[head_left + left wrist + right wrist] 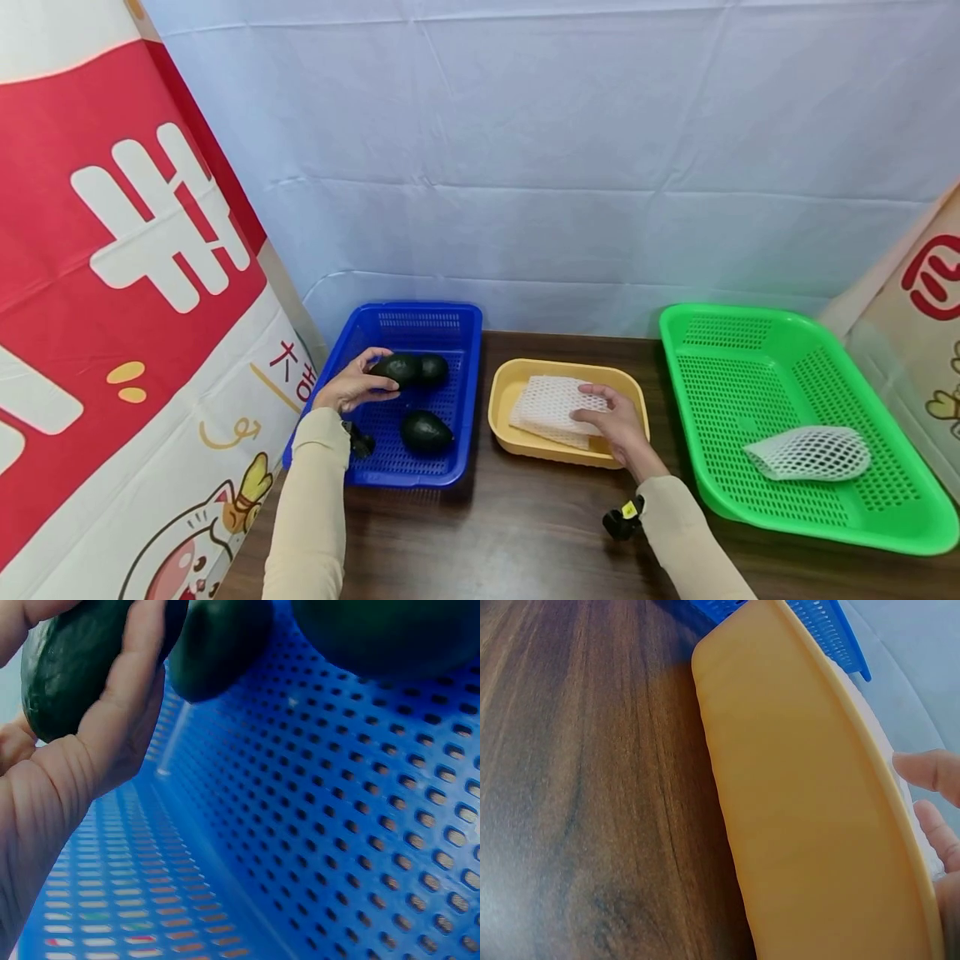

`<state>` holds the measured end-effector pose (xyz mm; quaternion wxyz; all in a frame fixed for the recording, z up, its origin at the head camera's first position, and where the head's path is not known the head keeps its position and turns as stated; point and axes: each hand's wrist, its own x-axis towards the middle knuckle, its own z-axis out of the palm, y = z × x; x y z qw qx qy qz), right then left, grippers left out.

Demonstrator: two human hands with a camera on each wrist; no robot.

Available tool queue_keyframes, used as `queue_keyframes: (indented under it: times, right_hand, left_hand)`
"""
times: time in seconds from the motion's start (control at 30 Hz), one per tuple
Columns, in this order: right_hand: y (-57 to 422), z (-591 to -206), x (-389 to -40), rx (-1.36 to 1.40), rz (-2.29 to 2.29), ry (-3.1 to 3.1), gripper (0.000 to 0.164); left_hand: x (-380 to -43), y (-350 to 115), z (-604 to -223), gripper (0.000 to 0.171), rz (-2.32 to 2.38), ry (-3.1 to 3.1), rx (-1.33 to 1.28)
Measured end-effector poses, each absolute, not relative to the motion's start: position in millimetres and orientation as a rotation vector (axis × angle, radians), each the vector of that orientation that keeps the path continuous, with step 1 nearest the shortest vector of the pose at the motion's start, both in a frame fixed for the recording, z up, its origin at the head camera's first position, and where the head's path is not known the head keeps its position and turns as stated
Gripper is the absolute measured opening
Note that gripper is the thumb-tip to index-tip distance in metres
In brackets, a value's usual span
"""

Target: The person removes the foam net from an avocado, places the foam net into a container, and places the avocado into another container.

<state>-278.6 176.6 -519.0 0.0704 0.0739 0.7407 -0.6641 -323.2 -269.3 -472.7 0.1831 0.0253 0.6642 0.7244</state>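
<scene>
In the head view my left hand (351, 387) grips a dark green avocado (397, 369) over the blue basket (468, 400). The left wrist view shows fingers wrapped along the side of this avocado (71, 667). Two more avocados lie in the basket, one (435, 369) right beside the held one and one (426, 432) nearer the front. My right hand (621, 423) is at a stack of white foam net sleeves (551, 404) in the yellow tray (500, 392), thumb and fingers apart. Whether its fingertips touch the top sleeve, I cannot tell.
A green basket (693, 450) stands to the right, holding something wrapped in a white foam net (813, 454). The brown wooden table (502, 533) carries all the containers. Behind it hangs a pale cloth (540, 167); a printed banner (45, 208) stands at the left.
</scene>
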Motion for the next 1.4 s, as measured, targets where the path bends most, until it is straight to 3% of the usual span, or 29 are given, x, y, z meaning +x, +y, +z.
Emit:
queue_keyframes:
  times: [1.4]
  right_hand:
    - [172, -518, -279, 0.178, -1.818, 2.323, 0.049]
  left_hand:
    - [-329, -277, -501, 0.063, 1.850, 1.800, -0.131]
